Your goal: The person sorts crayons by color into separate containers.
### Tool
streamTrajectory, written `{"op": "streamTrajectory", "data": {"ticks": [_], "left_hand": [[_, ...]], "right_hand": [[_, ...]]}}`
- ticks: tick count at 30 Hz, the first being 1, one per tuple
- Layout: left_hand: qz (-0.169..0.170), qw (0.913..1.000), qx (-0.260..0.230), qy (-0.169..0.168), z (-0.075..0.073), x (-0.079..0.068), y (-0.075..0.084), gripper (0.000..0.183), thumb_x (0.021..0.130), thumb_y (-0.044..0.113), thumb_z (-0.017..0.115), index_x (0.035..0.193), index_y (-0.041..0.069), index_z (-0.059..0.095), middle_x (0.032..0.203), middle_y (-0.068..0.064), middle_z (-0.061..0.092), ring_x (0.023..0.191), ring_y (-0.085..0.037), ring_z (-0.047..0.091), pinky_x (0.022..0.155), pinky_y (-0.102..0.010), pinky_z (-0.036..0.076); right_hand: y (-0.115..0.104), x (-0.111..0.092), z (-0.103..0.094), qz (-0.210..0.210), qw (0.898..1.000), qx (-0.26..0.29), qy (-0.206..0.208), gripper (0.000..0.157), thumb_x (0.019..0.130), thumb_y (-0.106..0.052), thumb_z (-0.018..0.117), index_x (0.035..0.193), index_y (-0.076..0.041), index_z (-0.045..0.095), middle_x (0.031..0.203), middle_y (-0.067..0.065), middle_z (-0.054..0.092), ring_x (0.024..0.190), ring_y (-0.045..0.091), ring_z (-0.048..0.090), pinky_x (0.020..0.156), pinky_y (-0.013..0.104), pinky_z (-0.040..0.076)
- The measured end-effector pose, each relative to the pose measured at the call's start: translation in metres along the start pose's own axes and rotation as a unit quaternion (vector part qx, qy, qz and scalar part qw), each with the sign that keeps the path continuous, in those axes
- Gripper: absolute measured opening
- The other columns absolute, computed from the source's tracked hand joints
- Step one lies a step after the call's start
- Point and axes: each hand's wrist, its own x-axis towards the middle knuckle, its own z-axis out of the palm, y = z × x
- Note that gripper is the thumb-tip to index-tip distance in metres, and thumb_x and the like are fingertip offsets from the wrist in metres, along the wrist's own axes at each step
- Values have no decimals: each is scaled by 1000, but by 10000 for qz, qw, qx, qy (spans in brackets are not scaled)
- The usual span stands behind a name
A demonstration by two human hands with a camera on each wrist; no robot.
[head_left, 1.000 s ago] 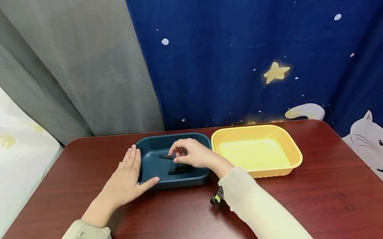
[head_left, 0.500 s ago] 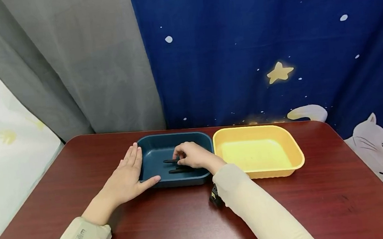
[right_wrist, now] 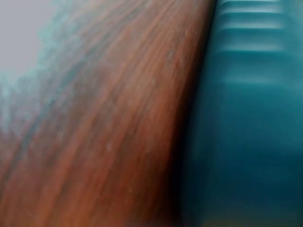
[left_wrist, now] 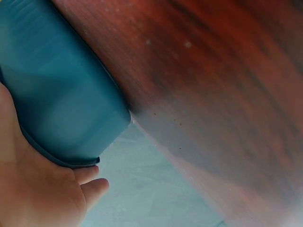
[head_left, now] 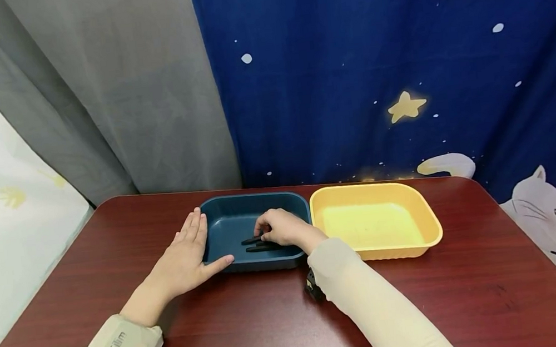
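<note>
Inside the dark blue tray, my right hand pinches a slim black pen-like stick between thumb and fingers. Low over the tray floor, it lies close beside other slim black sticks, which my hand partly covers. My left hand rests against the tray's left end, fingers straight along the side and thumb at the front rim. The left wrist view shows that palm against the blue wall. Only the tray's outer wall and the tabletop appear in the right wrist view; the right hand is out of it.
A yellow tray stands directly right of the blue one. Both sit near the back edge of the reddish-brown table. Grey and blue curtains hang behind. A small black device sits at my right wrist.
The held stick has come down toward the other sticks and shifted slightly right as my right hand lowered. My left hand stays on the tray's end. The head view has shifted slightly.
</note>
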Motion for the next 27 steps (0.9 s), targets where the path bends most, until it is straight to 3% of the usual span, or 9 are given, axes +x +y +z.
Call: {"op": "streamTrajectory", "data": {"ticks": [8, 16, 21, 27], "left_hand": [[22, 10000, -11, 38, 3, -3, -1, 112, 88, 73, 52, 154, -11, 16, 164, -27, 10, 151, -46, 14, 115, -64, 27], [4, 10000, -27, 90, 5, -5, -2, 112, 89, 73, 51, 154, -11, 17, 164, -27, 10, 152, -45, 14, 114, -65, 27], [5, 9999, -62, 79, 5, -4, -1, 112, 89, 72, 52, 154, -11, 16, 164, -27, 9, 152, -45, 13, 114, -66, 26], [43, 9999, -13, 110, 4, 0, -1, 112, 89, 72, 53, 154, -11, 16, 164, -27, 9, 151, -46, 14, 114, -66, 26]], "right_hand": [[-3, -4, 5, -67, 9999, -75, -36, 11, 94, -11, 67, 100, -18, 75, 85, -4, 65, 79, 9, 57, 76, 24, 49], [-10, -13, -1, -171, 9966, -805, -68, 13, 95, -21, 68, 106, -19, 74, 89, -6, 65, 80, 8, 56, 76, 25, 50], [-15, -32, -16, -203, 9943, -1045, 83, 21, 97, -26, 64, 115, -19, 72, 107, -2, 66, 93, 12, 57, 86, 31, 52], [-10, -62, -42, -502, 9920, -1027, 537, 26, 99, -27, 62, 118, -12, 71, 114, 3, 66, 105, 20, 59, 94, 37, 51]]}}
